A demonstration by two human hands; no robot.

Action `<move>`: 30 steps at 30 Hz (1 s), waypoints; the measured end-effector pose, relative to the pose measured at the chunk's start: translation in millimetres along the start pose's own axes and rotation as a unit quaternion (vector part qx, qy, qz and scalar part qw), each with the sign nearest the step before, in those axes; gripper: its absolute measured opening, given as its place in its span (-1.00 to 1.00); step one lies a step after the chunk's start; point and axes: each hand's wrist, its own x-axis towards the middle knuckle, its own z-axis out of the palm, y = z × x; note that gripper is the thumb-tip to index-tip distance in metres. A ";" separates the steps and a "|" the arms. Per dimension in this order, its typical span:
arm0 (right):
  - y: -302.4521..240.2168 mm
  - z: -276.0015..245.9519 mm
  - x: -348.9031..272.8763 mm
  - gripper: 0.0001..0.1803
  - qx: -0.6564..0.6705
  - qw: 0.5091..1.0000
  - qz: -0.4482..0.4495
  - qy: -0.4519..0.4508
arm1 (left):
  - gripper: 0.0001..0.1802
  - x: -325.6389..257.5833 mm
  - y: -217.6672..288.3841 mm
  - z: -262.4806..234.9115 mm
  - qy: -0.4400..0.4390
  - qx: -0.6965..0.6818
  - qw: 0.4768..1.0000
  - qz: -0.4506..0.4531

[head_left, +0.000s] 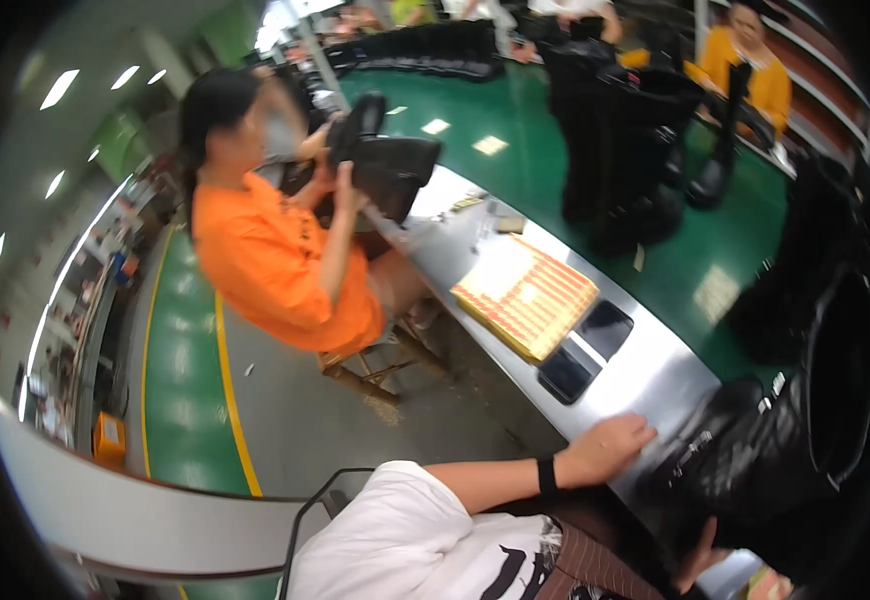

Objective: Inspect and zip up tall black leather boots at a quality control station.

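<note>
A black boot (745, 455) with a wide shaft leans on the metal edge of the bench in front of me, its toe toward the left. My right hand (700, 562) grips the boot from below at its near side; most of the fingers are hidden behind it. Just short of the toe, my left hand (607, 450), with a dark band on the wrist, has its fingers curled in. Whether something small sits in those fingers is hidden. Close to this hand lie two dark, flat, phone-like things (569, 372) on the metal strip.
A stack of yellow-and-red printed sheets (527, 300) lies further along the metal strip (655, 352). Several black boots (620, 150) stand on the green belt (495, 150). At left, a co-worker in orange (265, 260) sits on a wooden stool (365, 375), holding a black boot (385, 170).
</note>
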 end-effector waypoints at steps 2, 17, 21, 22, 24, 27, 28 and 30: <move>-5.0 6.7 5.4 -0.45 -0.026 0.999 -0.037 -0.003 | -0.76 -0.8 -0.7 -0.1 -0.021 0.021 0.999 0.011; -18.8 12.3 -11.6 -0.49 0.074 0.996 -0.035 -0.038 | -0.76 -3.4 -3.8 -5.9 -0.023 -0.004 1.000 -0.016; -60.1 21.1 -2.3 -0.43 0.043 0.996 -0.064 -0.042 | -0.77 1.7 1.6 -6.4 -0.023 0.077 0.996 0.029; -66.0 20.7 0.8 -0.33 0.041 0.994 -0.081 -0.055 | -0.77 3.1 2.4 -5.2 -0.033 0.056 0.998 -0.004; -71.9 19.0 3.2 -0.28 0.053 0.994 -0.091 -0.043 | -0.74 4.7 3.5 -3.0 -0.001 0.060 0.998 0.010; -66.9 19.1 2.6 -0.27 -0.009 0.998 -0.014 -0.061 | -0.71 5.5 0.5 -1.4 0.016 0.036 0.999 0.018; -62.7 21.2 0.6 -0.27 0.017 0.998 -0.061 -0.024 | -0.82 3.0 -1.8 -2.8 -0.069 0.094 0.992 -0.056; -55.5 23.8 -1.3 -0.27 0.064 0.997 0.001 -0.031 | -0.94 0.4 -4.2 -3.2 -0.002 0.070 0.997 -0.017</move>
